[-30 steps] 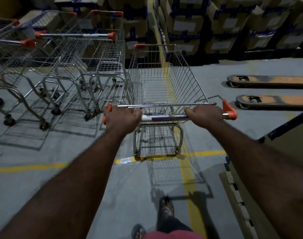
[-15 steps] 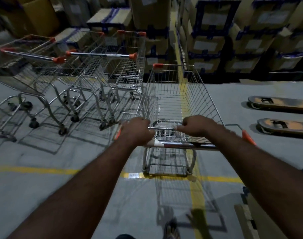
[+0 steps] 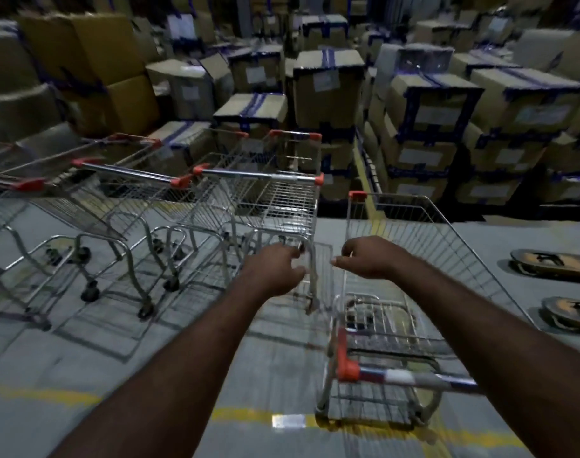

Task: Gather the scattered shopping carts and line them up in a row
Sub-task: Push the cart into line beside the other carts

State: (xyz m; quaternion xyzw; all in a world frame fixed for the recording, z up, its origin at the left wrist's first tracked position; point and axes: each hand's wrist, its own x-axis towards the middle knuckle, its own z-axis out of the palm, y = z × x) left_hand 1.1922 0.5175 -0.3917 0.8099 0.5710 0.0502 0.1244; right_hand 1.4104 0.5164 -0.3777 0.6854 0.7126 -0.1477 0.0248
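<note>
A wire shopping cart (image 3: pixel 447 259) with an orange-capped handle (image 3: pixel 410 378) stands in front of me, at the right end of a row of several similar carts (image 3: pixel 265 200). Both my hands are off the handle and reach forward. My left hand (image 3: pixel 275 272) hovers with loosely curled fingers beside the rear frame tube of the neighbouring cart. My right hand (image 3: pixel 367 259) is over the left rim of my cart's basket, fingers loosely curled. Motion blur hides any contact; neither hand plainly holds anything.
Stacks of taped cardboard boxes (image 3: pixel 430 110) wall off the far side. Two pallet-jack forks (image 3: pixel 552 262) lie on the floor at right. A yellow floor line (image 3: pixel 249 414) runs across under the cart's rear wheels.
Both hands have left the cart's handle and flap and moved forward. My view has swung left and up, so the cart now sits at the right beside the row.
</note>
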